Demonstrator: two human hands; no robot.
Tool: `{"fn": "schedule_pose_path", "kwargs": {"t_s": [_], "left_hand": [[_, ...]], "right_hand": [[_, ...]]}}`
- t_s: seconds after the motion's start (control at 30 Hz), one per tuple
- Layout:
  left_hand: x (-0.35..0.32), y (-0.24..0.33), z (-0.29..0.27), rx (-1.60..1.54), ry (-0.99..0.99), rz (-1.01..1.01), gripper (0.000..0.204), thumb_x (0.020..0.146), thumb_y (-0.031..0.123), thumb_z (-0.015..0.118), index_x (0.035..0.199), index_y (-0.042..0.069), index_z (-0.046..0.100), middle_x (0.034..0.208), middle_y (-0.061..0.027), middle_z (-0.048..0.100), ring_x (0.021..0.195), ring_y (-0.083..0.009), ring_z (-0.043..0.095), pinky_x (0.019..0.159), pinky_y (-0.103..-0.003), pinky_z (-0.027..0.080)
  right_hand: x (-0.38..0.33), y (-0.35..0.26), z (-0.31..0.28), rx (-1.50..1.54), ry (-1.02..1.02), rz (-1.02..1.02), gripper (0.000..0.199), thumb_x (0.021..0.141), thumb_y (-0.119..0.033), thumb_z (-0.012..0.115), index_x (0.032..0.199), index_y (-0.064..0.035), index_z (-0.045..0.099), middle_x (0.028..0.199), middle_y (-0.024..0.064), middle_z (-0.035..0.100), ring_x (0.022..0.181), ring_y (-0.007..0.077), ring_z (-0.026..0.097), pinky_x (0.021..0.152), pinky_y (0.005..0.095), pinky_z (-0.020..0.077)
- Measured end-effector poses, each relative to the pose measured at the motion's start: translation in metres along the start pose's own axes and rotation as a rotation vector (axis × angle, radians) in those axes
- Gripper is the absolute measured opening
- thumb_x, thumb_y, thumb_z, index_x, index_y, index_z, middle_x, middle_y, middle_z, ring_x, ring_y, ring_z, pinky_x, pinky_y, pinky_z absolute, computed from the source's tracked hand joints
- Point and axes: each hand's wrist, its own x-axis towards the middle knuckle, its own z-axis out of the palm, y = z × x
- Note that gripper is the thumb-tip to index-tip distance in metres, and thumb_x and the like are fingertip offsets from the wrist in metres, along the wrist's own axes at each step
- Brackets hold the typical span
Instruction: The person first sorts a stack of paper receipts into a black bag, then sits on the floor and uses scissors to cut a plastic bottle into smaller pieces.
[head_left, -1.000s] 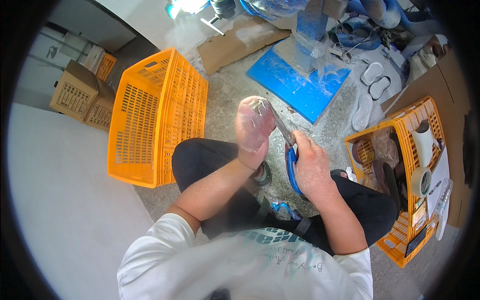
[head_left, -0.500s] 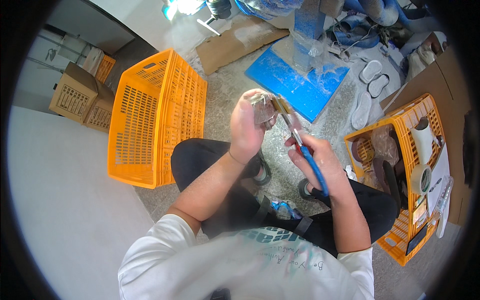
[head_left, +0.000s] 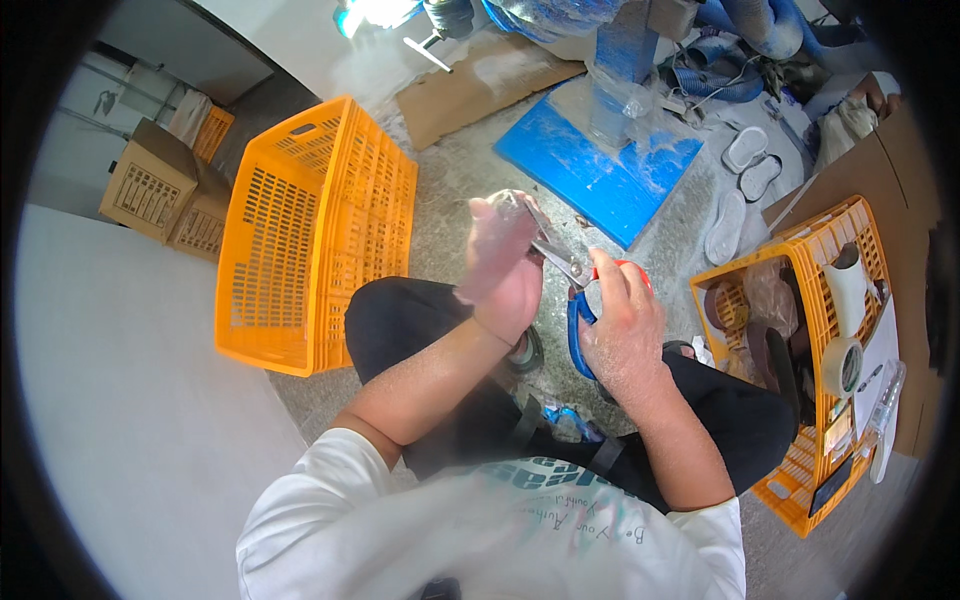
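Above my knees my right hand (head_left: 630, 330) grips a pair of scissors (head_left: 579, 272) by its blue and red handles. The blades stand apart and point up-left at what my left hand holds. My left hand (head_left: 515, 297) is raised and closed on a thin, pinkish-brown sheet-like piece (head_left: 497, 242), smeared by motion, so its kind and material do not show. One blade tip lies close to the fingers of my left hand; whether the blades touch the piece I cannot tell. Pale dust coats both hands.
Stacked orange crates (head_left: 320, 240) stand left, with a cardboard box (head_left: 150, 185) beyond. A dusty blue base plate (head_left: 590, 180) lies ahead. Another orange crate (head_left: 800, 275) at right bears a tape roll (head_left: 842, 364). White slippers (head_left: 725, 226) lie near it.
The scissors have swung from nearly closed to spread, with the handles apart. My right hand has turned around them. The piece in my left hand has shifted down and left across the palm.
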Motion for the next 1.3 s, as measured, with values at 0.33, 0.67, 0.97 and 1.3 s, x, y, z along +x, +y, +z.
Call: {"fn": "schedule_pose_path", "kwargs": {"t_s": [0.33, 0.67, 0.97, 1.3], "left_hand": [[0.001, 0.008, 0.009, 0.221, -0.078, -0.018, 0.038, 0.103, 0.050, 0.049, 0.102, 0.013, 0.057, 0.096, -0.0011, 0.059, 0.090, -0.0142, 0.055, 0.081, -0.030, 0.046], [0.011, 0.015, 0.016, 0.285, -0.031, -0.155, 0.050, 0.103, 0.056, 0.042, 0.110, 0.010, 0.060, 0.100, -0.0040, 0.064, 0.086, -0.0164, 0.056, 0.074, -0.032, 0.045], [0.015, 0.006, -0.017, -0.209, -0.160, -0.365, 0.047, 0.099, 0.046, 0.059, 0.122, 0.006, 0.062, 0.123, -0.0093, 0.063, 0.113, -0.0231, 0.058, 0.103, -0.036, 0.044], [-0.002, -0.003, 0.008, 0.194, -0.070, 0.056, 0.026, 0.109, 0.028, 0.042, 0.117, 0.007, 0.055, 0.108, -0.0079, 0.061, 0.104, -0.0172, 0.056, 0.096, -0.033, 0.043]], "right_hand": [[0.000, -0.001, -0.007, 0.217, -0.235, 0.090, 0.029, 0.090, -0.013, 0.069, 0.114, -0.0026, 0.058, 0.085, 0.0212, 0.064, 0.074, 0.0390, 0.064, 0.068, 0.0421, 0.0513], [0.020, 0.007, -0.039, 0.783, -0.560, 0.364, 0.019, 0.093, -0.015, 0.065, 0.105, -0.0002, 0.064, 0.075, 0.0079, 0.064, 0.068, 0.0165, 0.061, 0.067, 0.0335, 0.0509], [0.003, 0.010, -0.012, -0.018, 0.005, -0.004, 0.044, 0.078, -0.011, 0.074, 0.118, -0.0054, 0.057, 0.088, 0.0143, 0.060, 0.081, 0.0346, 0.066, 0.067, 0.0430, 0.0539], [0.003, 0.008, -0.005, -0.062, 0.058, -0.022, 0.048, 0.077, -0.011, 0.073, 0.122, -0.0028, 0.056, 0.095, 0.0156, 0.060, 0.081, 0.0336, 0.067, 0.067, 0.0424, 0.0545]]}}
